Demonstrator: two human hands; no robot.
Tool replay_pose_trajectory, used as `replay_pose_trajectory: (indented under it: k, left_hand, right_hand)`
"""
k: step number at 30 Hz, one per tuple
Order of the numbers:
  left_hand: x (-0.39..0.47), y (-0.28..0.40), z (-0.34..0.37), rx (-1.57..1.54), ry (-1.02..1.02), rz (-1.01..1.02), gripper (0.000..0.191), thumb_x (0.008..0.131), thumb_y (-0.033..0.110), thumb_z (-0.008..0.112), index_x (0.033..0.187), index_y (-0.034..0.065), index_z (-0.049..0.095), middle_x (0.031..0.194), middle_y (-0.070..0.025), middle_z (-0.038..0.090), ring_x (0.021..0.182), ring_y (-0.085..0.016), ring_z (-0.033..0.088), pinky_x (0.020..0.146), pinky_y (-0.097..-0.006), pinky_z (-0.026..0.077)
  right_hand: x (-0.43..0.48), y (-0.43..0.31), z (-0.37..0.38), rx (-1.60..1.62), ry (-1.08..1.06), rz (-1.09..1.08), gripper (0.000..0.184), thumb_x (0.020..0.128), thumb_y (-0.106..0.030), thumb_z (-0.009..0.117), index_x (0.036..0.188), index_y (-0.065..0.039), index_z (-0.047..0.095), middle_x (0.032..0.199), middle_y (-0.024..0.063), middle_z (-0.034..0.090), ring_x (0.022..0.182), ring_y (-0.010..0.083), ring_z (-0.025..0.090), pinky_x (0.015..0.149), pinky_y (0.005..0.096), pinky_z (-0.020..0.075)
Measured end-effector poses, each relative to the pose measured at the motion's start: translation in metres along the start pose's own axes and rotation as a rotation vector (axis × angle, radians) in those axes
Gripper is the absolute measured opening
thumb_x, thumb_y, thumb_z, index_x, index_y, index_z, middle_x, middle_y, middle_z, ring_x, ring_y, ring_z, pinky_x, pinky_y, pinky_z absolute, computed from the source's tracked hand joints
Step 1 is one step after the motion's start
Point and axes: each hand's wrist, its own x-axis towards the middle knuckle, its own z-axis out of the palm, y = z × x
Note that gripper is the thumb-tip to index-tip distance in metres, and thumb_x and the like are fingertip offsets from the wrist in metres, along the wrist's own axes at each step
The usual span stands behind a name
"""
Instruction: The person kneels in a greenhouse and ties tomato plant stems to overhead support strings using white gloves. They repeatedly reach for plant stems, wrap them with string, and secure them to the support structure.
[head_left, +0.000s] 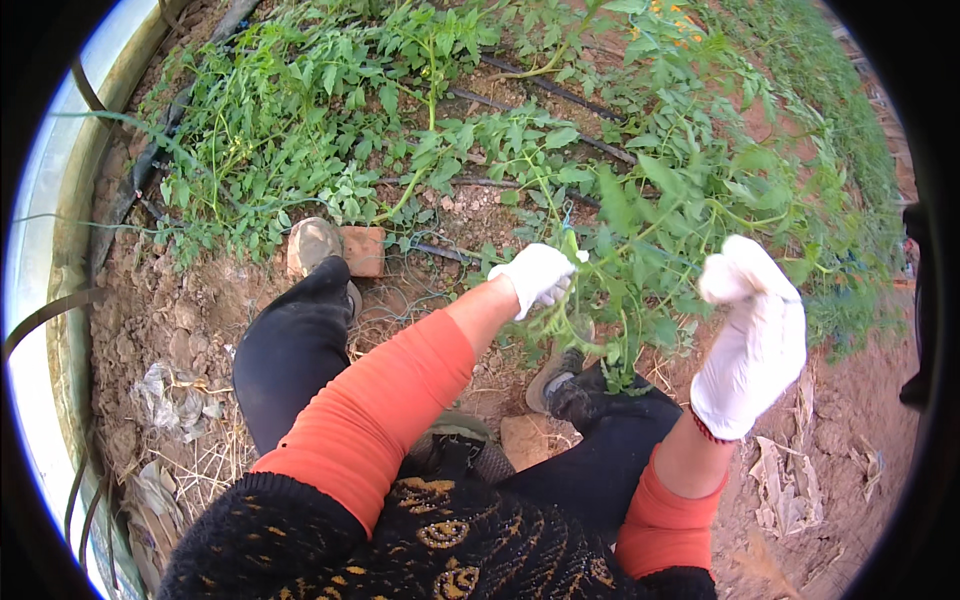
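Note:
Both my hands wear white gloves. My left hand (536, 276) is closed round a stem of a leafy tomato plant (622, 262), at the middle of the view; its fingertips are partly hidden by leaves. Just above that hand, blue-green twine (568, 214) is on the stem. My right hand (754, 322) is raised to the right of the plant, fingers curled and bent over. A thin line of twine (675, 257) runs from the plant towards its fingers. Blur hides how exactly the fingers hold the twine.
More tomato plants (300, 112) grow ahead, with black drip hoses (555, 88) between them. A brick (362, 252) lies by my left shoe (313, 244). Loose twine (405, 300), straw and plastic scraps (176, 397) lie on the soil. A pale plastic sheet wall (45, 300) curves along the left.

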Motion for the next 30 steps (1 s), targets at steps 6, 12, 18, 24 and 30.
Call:
replay_pose_trajectory:
  k: [6,12,18,24,30]
  left_hand:
    - [0.002,-0.032,0.029,-0.199,-0.101,-0.004,0.033,0.081,0.031,0.069,0.097,0.0022,0.064,0.071,-0.0057,0.053,0.055,-0.019,0.048,0.048,-0.0337,0.038]
    - [0.044,-0.034,0.038,-0.807,-0.343,0.093,0.018,0.086,0.017,0.058,0.097,0.0018,0.059,0.085,-0.0098,0.059,0.076,-0.024,0.057,0.069,-0.0363,0.048]
    - [0.027,-0.019,0.025,-0.834,-0.313,0.246,0.018,0.091,0.017,0.056,0.103,0.0048,0.053,0.097,-0.0081,0.06,0.087,-0.022,0.059,0.076,-0.0374,0.05]
    - [0.02,-0.011,0.031,-0.947,-0.182,0.514,0.015,0.087,0.009,0.049,0.102,0.0047,0.052,0.1,-0.0101,0.061,0.09,-0.023,0.058,0.082,-0.0343,0.047]
    - [-0.013,0.011,0.004,-0.955,-0.063,0.428,0.042,0.089,0.013,0.035,0.128,0.001,0.038,0.133,-0.0167,0.045,0.126,-0.032,0.041,0.107,-0.0467,0.029]
  right_hand:
    - [-0.009,-0.029,0.017,-0.045,-0.106,0.15,0.034,0.096,-0.025,0.048,0.105,0.003,0.065,0.091,0.011,0.068,0.078,0.0163,0.064,0.073,0.0289,0.0488]
    - [-0.071,-0.051,0.053,0.131,-0.275,0.392,0.022,0.091,-0.004,0.049,0.106,0.003,0.063,0.1,0.0071,0.066,0.091,0.0124,0.059,0.083,0.0255,0.0454]
    - [-0.102,-0.034,0.047,0.13,-0.088,0.465,0.02,0.09,-0.006,0.053,0.105,0.001,0.063,0.099,0.0048,0.066,0.091,0.0106,0.058,0.084,0.0246,0.0442]
    - [-0.087,0.009,0.022,0.034,0.112,0.351,0.013,0.091,-0.007,0.053,0.094,-0.002,0.065,0.093,0.0011,0.065,0.08,0.0076,0.055,0.073,0.0218,0.0428]
    - [-0.069,0.043,0.012,-0.115,0.098,0.335,0.011,0.087,-0.008,0.055,0.086,-0.003,0.065,0.082,0.0054,0.063,0.074,0.0141,0.057,0.071,0.0268,0.0444]
